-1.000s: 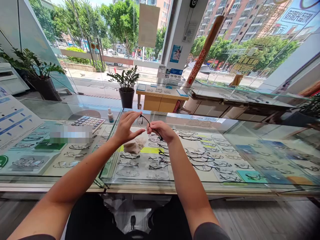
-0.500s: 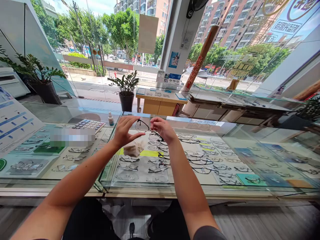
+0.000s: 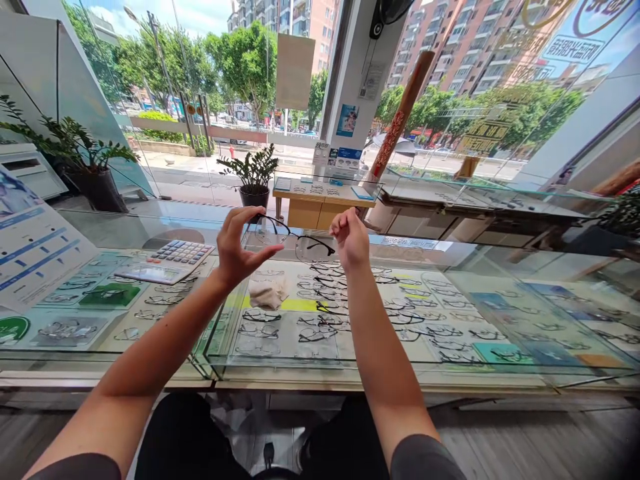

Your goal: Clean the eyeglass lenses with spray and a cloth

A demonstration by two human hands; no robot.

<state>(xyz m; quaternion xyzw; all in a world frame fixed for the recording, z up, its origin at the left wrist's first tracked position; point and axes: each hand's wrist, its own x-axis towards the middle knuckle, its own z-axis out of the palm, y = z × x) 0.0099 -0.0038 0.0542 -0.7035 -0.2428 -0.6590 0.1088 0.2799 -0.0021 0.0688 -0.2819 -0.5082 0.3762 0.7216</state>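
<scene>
A pair of eyeglasses (image 3: 293,235) with dark upper rims and clear lenses is raised above the glass display case, slightly tilted. My left hand (image 3: 237,240) grips the left end, fingers along the top and thumb stretched out below. My right hand (image 3: 353,240) is closed, fingers curled, right beside the other end of the glasses; whether it touches them I cannot tell. A dark temple shows behind the right lens. Beneath the hands a crumpled beige cloth (image 3: 267,292) lies on the glass counter (image 3: 295,363). Many spectacle frames (image 3: 320,332) sit in rows inside the case.
To the left are a calculator (image 3: 183,252) and a printed sheet (image 3: 40,243) standing at a slant. Beyond the counter stand a potted plant (image 3: 254,177) and a small wooden display table (image 3: 305,212), in front of large windows.
The eyeglasses have turned to face me more broadly, showing both lenses. My right hand has moved right and up, away from my left hand. The view has shifted slightly, showing the whole calculator.
</scene>
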